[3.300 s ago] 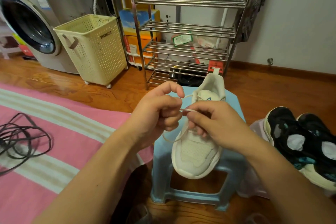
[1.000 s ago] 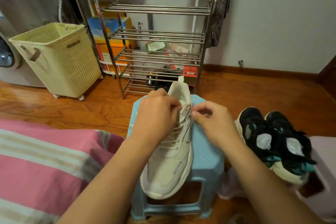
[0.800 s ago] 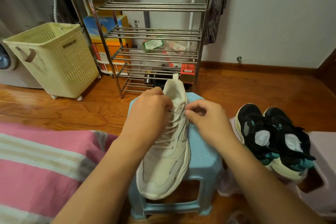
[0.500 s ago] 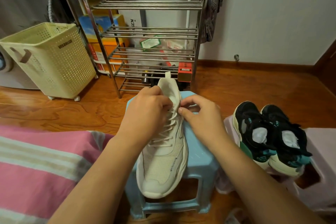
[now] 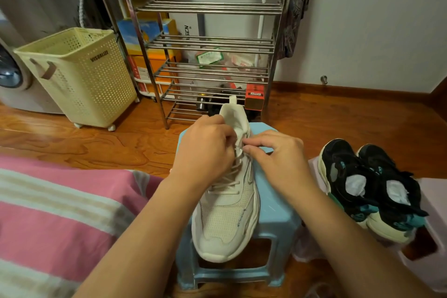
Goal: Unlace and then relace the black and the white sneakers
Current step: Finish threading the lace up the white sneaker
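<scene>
A white sneaker (image 5: 228, 213) lies on a light blue plastic stool (image 5: 273, 215), toe toward me, its white lace (image 5: 229, 182) crossed through the eyelets. My left hand (image 5: 205, 150) curls over the top of the lacing on the left side and pinches the lace near the tongue. My right hand (image 5: 278, 159) pinches the lace at the top eyelet on the right side. The lace ends are hidden under my fingers. Two black sneakers (image 5: 370, 186) with teal and cream soles sit side by side on a pale pink stool (image 5: 433, 203) at the right.
A steel shoe rack (image 5: 208, 43) stands behind the stool against the wall. A cream laundry basket (image 5: 79, 75) on wheels and a washing machine (image 5: 14, 80) are at the left. A pink striped blanket (image 5: 60, 213) covers the near left. The floor is wood.
Earlier both hands held a lace end above the shoe. Now they work low at the top eyelets, and over the last second they have closed in together there.
</scene>
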{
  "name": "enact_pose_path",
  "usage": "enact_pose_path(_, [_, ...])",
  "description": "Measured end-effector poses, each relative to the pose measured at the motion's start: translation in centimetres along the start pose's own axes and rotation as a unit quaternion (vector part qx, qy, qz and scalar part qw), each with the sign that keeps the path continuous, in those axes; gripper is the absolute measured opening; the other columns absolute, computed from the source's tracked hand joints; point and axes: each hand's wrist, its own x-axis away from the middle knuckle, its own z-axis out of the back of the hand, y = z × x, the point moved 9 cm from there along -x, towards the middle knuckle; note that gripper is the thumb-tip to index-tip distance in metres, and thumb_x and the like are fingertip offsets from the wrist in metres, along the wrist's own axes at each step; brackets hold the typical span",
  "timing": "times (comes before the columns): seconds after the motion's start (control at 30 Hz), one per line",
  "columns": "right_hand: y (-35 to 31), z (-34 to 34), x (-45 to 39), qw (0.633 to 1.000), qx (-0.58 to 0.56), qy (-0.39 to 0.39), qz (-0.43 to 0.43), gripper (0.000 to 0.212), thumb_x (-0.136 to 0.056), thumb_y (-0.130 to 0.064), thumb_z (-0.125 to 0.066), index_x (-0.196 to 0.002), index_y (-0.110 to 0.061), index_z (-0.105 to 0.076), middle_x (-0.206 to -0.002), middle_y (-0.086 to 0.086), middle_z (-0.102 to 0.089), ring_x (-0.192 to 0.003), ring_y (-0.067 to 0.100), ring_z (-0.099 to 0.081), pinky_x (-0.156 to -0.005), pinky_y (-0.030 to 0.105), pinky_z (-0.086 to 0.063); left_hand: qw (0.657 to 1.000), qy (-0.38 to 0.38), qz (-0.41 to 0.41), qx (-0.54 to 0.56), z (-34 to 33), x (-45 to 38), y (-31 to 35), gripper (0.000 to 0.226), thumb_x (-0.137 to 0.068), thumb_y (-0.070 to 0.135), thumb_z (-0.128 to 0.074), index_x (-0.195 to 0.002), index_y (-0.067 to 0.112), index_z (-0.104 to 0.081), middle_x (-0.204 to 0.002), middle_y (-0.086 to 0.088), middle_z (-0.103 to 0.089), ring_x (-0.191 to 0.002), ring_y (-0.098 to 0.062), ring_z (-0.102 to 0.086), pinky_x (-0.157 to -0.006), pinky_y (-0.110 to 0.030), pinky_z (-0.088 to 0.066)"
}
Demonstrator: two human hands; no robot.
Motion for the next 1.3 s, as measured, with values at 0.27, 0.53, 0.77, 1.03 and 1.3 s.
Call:
enact_pose_path(0.27, [1.6, -0.2, 0.2, 0.99, -0.077, -0.002, -0.115, 0.017, -0.083, -0.011, -0.079, -0.089, -0.028, -0.078, -0.085, -0.016, -0.074, -0.085, -0.001, -0.067, -0.078, 0.01, -0.049, 0.998, -0.027, -0.026, 0.053, -1.1, -0.2, -0.5, 0.01, -0.086, 0.013, -0.072, -0.09, 0.016, -0.081, -0.084, -0.004, -0.061, -0.086, -0.03, -0.055, -0.072, -0.044, -0.049])
enact_pose_path(0.53, [0.9, -0.6, -0.5, 0.996, -0.026, -0.028, -0.085, 0.018, -0.087, -0.012, -0.074, -0.082, -0.029, -0.072, -0.081, -0.013, -0.07, -0.082, 0.0, -0.064, -0.073, 0.005, -0.043, 0.999, -0.016, -0.026, 0.013, -1.3, -0.2, -0.2, 0.015, -0.091, 0.018, -0.07, -0.101, 0.014, -0.08, -0.088, -0.005, -0.062, -0.088, -0.03, -0.055, -0.072, -0.051, -0.051])
enact_pose_path(0.77, [6.7, 4.4, 2.4, 0.862, -0.36, 0.089, -0.345, 0.017, -0.104, -0.006, -0.046, -0.113, 0.002, -0.058, -0.101, 0.014, -0.075, -0.094, 0.025, -0.075, -0.08, 0.039, -0.061, 0.994, -0.089, 0.036, 0.052, -0.6, 0.5, -1.5, 0.027, -0.101, 0.032, -0.057, -0.123, 0.026, -0.072, -0.102, 0.01, -0.056, -0.098, -0.007, -0.051, -0.09, -0.025, -0.045])
enact_pose_path(1.03, [5.6, 1.6, 2.4, 0.857, -0.363, 0.05, -0.361, 0.014, -0.101, -0.028, -0.057, -0.113, -0.021, -0.059, -0.111, -0.001, -0.07, -0.107, 0.015, -0.066, -0.092, 0.033, -0.055, 0.866, 0.028, 0.271, 0.42, 0.6, 2.9, -6.0, 0.033, -0.108, 0.014, -0.042, -0.124, 0.021, -0.069, -0.11, 0.006, -0.074, -0.11, -0.007, -0.066, -0.099, -0.028, -0.049])
enact_pose_path(1.3, [1.5, -1.3, 0.8, 0.993, 0.045, -0.048, -0.095, 0.01, -0.091, -0.023, -0.072, -0.1, -0.025, -0.069, -0.084, -0.016, -0.063, -0.08, -0.001, -0.058, -0.066, 0.011, -0.04, 0.908, -0.082, 0.191, 0.364, -0.7, 3.2, -6.1, 0.05, -0.086, 0.019, -0.039, -0.122, 0.031, -0.07, -0.128, 0.017, -0.067, -0.125, 0.004, -0.054, -0.103, -0.02, -0.041])
